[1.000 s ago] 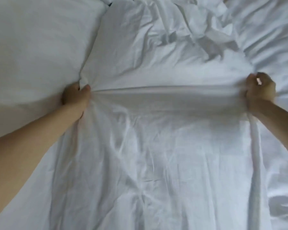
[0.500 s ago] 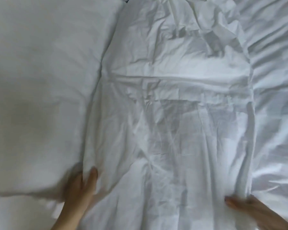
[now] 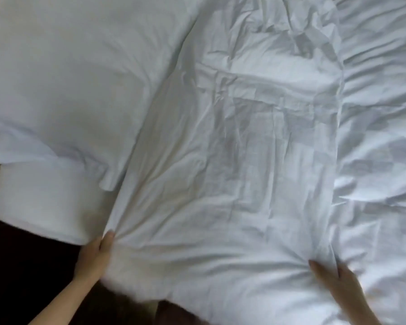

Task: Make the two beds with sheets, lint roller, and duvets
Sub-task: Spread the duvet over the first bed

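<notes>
My left hand [image 3: 96,256], approx 7 o'clock in view, is pinched closed on the near-left edge of the white sheet [image 3: 232,160]; creases fan out from that pinch toward 1 o'clock, so the cloth is under tension there. My right hand [image 3: 335,281], approx 5 o'clock, lies on the sheet's near-right part with thumb spread from the fingers. Whether it pinches cloth or only presses flat, I can't tell.

The sheet lies as a long folded strip running from 6 to 12 o'clock, bunched and rumpled at the far end. The pillow [image 3: 63,85] sits at 9–10 o'clock, touching the sheet's left edge. Rumpled white bedding [image 3: 380,113] fills the 3 o'clock side.

Risks, my judgement:
- Uneven pull: left pinch firm, right prob. loose, so the strip could skew.
- Pillow corner overlaps near my left; a tug could drag it off the edge.
- Far-end bunching may snag and hold wrinkles.
</notes>
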Demonstrator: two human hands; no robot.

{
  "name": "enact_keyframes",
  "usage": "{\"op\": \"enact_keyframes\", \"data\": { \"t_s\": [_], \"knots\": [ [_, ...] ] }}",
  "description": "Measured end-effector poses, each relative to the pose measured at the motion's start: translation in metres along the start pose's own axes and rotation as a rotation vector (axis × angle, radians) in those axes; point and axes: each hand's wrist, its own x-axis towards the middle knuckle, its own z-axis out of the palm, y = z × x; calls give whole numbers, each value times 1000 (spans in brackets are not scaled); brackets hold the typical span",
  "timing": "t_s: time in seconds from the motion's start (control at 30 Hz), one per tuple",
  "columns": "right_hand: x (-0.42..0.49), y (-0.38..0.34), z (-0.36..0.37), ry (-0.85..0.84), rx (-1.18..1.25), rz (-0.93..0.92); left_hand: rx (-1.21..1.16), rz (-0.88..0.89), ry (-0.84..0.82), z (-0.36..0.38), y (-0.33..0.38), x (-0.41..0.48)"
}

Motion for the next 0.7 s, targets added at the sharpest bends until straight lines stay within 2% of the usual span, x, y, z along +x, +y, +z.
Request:
{"op": "enact_keyframes", "data": {
  "t_s": [0.07, 0.13, 0.17, 0.2, 0.23, 0.3, 0.4, 0.47, 0.5, 0.53, 0.57, 0.63, 0.7],
  "knots": [
    [-19, 0, 1, 76, -94, -21, 99, 4, 93, 2, 6, -13],
    [-31, -1, 10, 308, -199, -15, 140, 66, 232, 6, 8, -31],
    [-36, -7, 20, 429, -299, -90, 154, 126, 283, 8, 7, -42],
    [-44, -18, 33, 524, -352, -249, 164, 220, 320, 12, 7, -52],
    [-54, -37, 49, 538, -382, -428, 182, 354, 309, 17, 9, -65],
    [-74, -75, 90, 369, -405, -757, 228, 553, 168, 37, 21, -92],
    [-86, -113, 152, -6, -586, -1113, 242, 593, 15, 70, 40, -98],
    [-58, -110, 157, -91, -709, -1340, 231, 561, -7, 81, 40, -85],
    [-31, -95, 140, -38, -738, -1384, 224, 557, -13, 83, 37, -78],
    [-2, -71, 114, 63, -786, -1353, 221, 553, -31, 82, 34, -73],
    [26, -38, 76, 161, -859, -1194, 223, 550, -51, 80, 29, -70],
    [66, 39, -20, 350, -852, -569, 262, 548, -42, 76, 26, -69],
    [71, 106, -111, 368, -664, 98, 307, 500, -4, 82, 34, -78]
  ]
}}
